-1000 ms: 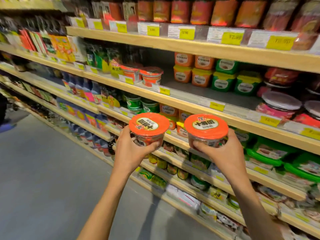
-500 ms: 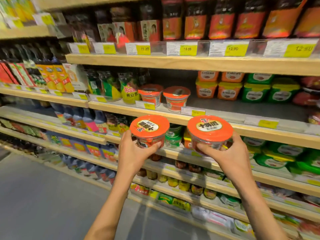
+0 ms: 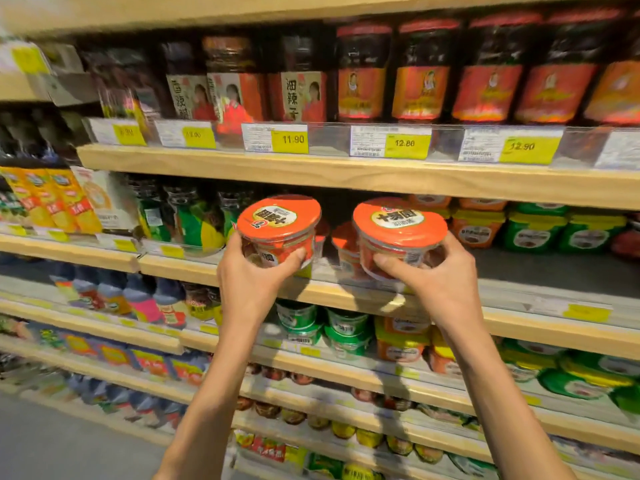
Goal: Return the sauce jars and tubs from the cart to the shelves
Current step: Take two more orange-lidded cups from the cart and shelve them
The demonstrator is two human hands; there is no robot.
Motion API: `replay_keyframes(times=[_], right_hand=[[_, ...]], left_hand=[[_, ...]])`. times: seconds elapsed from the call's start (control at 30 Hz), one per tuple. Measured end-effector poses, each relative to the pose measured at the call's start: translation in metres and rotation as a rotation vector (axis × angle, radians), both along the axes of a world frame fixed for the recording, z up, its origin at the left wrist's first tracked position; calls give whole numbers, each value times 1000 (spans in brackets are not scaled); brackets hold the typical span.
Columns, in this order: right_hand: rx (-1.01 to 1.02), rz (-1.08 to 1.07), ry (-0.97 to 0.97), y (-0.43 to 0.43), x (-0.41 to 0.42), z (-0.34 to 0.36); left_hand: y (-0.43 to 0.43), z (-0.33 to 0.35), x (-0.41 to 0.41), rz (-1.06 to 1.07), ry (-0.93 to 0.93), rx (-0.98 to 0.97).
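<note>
I hold two round sauce tubs with orange lids, one in each hand. My left hand (image 3: 258, 271) grips the left tub (image 3: 278, 220) from below and the side. Around the right tub (image 3: 398, 225) my right hand (image 3: 440, 275) is closed. Both tubs hover at the front edge of the second wooden shelf (image 3: 346, 296). Behind them, two like orange-lidded tubs (image 3: 341, 244) stand on that shelf, mostly hidden. The cart is out of view.
Jars with red labels (image 3: 422, 71) fill the top shelf above yellow price tags. Orange and green square tubs (image 3: 526, 230) sit to the right on the second shelf, green bottles (image 3: 187, 223) to the left. Bare shelf surface (image 3: 554, 268) lies right of my right hand. Lower shelves hold more tubs.
Both hands have risen with the tubs from below the second shelf up to its front edge. The view has tilted up and closer to the shelves.
</note>
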State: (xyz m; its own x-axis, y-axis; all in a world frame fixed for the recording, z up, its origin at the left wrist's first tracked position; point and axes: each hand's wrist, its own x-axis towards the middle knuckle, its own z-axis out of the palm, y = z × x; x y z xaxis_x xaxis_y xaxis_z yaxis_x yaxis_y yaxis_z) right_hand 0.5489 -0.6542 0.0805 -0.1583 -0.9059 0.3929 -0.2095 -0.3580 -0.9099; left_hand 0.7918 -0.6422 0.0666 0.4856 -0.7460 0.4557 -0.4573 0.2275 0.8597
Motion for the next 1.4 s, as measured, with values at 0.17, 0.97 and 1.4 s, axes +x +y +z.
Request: replay_keyframes(times=[0.17, 0.97, 1.4], right_hand=[[-17, -54, 23, -27, 19, 5], [108, -349, 162, -65, 71, -2], [154, -390, 269, -57, 75, -1]], left_hand=[[-33, 2, 10, -30, 55, -33], [-91, -1, 21, -33, -112, 67], [-83, -3, 28, -113, -141, 44]])
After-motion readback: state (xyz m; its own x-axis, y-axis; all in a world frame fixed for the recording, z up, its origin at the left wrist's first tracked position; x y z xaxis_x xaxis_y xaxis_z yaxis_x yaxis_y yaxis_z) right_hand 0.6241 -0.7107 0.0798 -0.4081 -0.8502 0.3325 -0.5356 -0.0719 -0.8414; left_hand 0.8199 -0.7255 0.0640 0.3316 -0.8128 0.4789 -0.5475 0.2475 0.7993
